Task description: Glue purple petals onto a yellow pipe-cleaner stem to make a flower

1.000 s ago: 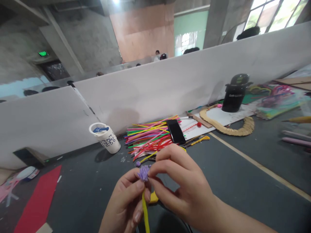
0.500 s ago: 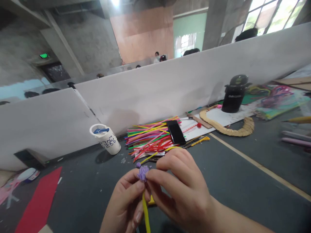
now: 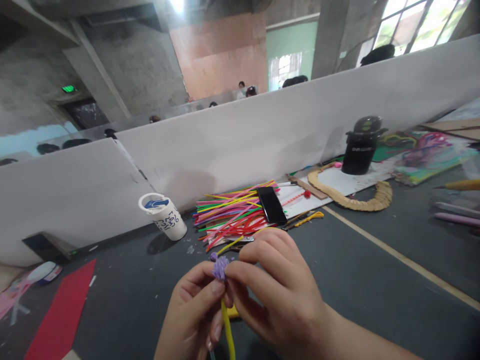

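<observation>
A small purple fringed tuft (image 3: 220,268) tops a yellow pipe cleaner (image 3: 228,330) that hangs down between my hands. My left hand (image 3: 197,310) is closed, its thumb and fingers pinching the base of the tuft where the yellow stem begins. From the right, my right hand (image 3: 281,285) pinches the side of the same tuft between thumb and index finger. A thin metal piece shows below my left fingers, too little visible to name. Just beyond the tuft lies another yellow pipe cleaner (image 3: 229,246) with a small purple ball (image 3: 213,256) at its end.
Behind my hands lie many-coloured pipe cleaners (image 3: 228,212) and a black phone (image 3: 271,205). A white cup (image 3: 168,220) stands left, near red card (image 3: 62,310). Right are a curved cardboard piece (image 3: 348,202) and a black container (image 3: 359,150). A white partition (image 3: 232,140) runs across the back.
My hands stay almost in place around the purple tuft. The lower end of the yellow stem has swung slightly right.
</observation>
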Available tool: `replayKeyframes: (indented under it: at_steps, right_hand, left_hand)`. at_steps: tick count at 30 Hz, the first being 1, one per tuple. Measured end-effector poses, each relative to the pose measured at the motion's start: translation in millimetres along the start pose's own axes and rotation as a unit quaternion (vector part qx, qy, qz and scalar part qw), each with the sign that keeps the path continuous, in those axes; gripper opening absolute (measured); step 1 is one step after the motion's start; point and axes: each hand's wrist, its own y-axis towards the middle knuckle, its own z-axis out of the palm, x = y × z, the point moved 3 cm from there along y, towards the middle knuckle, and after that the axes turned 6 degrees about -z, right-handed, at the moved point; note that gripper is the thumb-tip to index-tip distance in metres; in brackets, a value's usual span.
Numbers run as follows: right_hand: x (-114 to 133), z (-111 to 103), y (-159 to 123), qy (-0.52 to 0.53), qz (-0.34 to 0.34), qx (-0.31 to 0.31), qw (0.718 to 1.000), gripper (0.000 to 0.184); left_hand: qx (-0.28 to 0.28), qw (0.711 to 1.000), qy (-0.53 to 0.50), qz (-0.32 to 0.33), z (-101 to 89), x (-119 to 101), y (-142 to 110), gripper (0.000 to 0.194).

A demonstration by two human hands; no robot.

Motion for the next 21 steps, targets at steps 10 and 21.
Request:
replayKeyframes:
  at_steps: [10, 21]
  right_hand:
    - [-2.2, -1.7, 1.2, 0.013, 0.014, 0.027, 0.999, 0.015]
    - [-2.4, -3.0, 1.9, 0.07, 0.043, 0.036, 0.996, 0.013]
  left_hand:
    - [-0.013, 0.999, 0.035, 0.018, -2.1, -1.6, 2.1, 0.023]
    - [-0.074, 0.997, 0.022, 0.025, 7.1, -4.6, -4.1, 0.029]
